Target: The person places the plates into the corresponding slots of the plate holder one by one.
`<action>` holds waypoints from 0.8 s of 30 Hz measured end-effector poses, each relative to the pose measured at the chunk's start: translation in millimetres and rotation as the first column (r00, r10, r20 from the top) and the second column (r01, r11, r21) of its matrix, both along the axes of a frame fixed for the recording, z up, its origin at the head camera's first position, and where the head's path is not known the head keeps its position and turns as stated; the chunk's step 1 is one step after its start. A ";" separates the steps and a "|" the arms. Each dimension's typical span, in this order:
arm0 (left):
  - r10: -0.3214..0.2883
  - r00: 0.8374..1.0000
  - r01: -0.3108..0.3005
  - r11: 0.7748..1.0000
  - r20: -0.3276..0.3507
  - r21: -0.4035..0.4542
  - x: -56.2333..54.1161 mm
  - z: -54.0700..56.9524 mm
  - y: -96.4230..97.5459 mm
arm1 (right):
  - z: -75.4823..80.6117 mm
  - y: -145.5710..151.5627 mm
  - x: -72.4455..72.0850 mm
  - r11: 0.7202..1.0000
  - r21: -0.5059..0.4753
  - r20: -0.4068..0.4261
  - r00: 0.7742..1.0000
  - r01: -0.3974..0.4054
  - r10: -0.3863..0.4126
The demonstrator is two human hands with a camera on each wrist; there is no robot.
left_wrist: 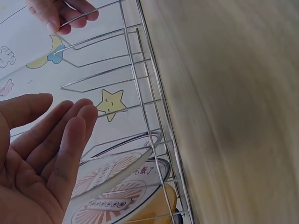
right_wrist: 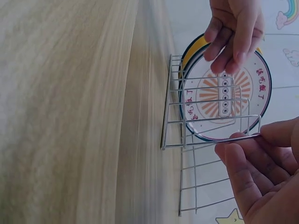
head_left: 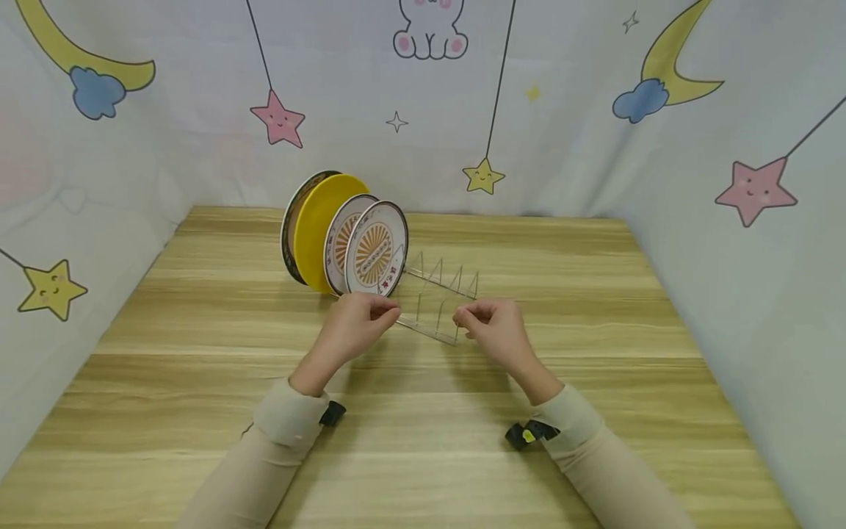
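A wire dish rack [head_left: 431, 336] stands on the table, with upright metal loops along both long sides. Two white plates with orange sunburst prints, the front one [head_left: 375, 253] nearest the hands, stand on edge in its left part. Behind them are a yellow plate [head_left: 316, 242] and a dark-rimmed plate [head_left: 288, 234]. My right hand [head_left: 497, 330] pinches the end loop [right_wrist: 240, 138] of the rack between thumb and finger. By the rack's near side my left hand [head_left: 353, 323] holds nothing, thumb apart from the relaxed fingers [left_wrist: 74, 135]. Its fingertips lie close to a wire loop; contact is unclear.
The wood-grain table [head_left: 423, 455] runs up to a white cloth backdrop [head_left: 562, 147] printed with stars and moons, which also covers both sides. A black strap device [head_left: 529, 435] sits at the right wrist, another [head_left: 333, 414] at the left.
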State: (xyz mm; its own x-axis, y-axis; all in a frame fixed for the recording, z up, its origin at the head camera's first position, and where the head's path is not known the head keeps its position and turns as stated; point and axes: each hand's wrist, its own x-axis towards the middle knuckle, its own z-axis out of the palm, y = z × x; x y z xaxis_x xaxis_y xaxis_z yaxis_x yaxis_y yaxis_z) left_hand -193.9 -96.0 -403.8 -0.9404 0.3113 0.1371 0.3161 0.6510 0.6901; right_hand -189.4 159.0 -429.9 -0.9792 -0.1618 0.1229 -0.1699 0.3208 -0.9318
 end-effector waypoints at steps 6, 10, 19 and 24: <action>0.008 1.000 -0.008 1.000 -0.011 -0.025 -2.7 -4.4 4.5 | -0.5 -4.8 3.6 0.999 -0.010 0.013 0.999 -0.040 0.040; 0.014 1.000 -0.014 0.999 0.007 -0.039 -3.9 -7.4 5.8 | -0.1 -9.7 6.8 0.998 -0.011 0.021 0.998 -0.061 0.061; -0.014 1.000 0.014 0.999 -0.004 -0.034 -3.5 -7.4 6.6 | 3.3 -20.8 15.5 0.991 -0.011 0.036 0.991 -0.131 0.131; -0.023 1.000 0.023 0.999 -0.014 -0.048 -2.3 -5.6 8.4 | 3.7 -25.4 18.9 0.986 0.006 0.054 0.984 -0.168 0.168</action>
State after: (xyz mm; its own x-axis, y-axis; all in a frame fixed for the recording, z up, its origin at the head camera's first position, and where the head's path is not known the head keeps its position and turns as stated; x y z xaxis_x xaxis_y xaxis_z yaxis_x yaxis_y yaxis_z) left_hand -196.2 -87.6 -409.5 -0.9309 0.3394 0.1351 0.3411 0.6757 0.6535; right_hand -170.6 133.6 -426.3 -0.9430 -0.3257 0.0688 -0.1727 0.3019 -0.9376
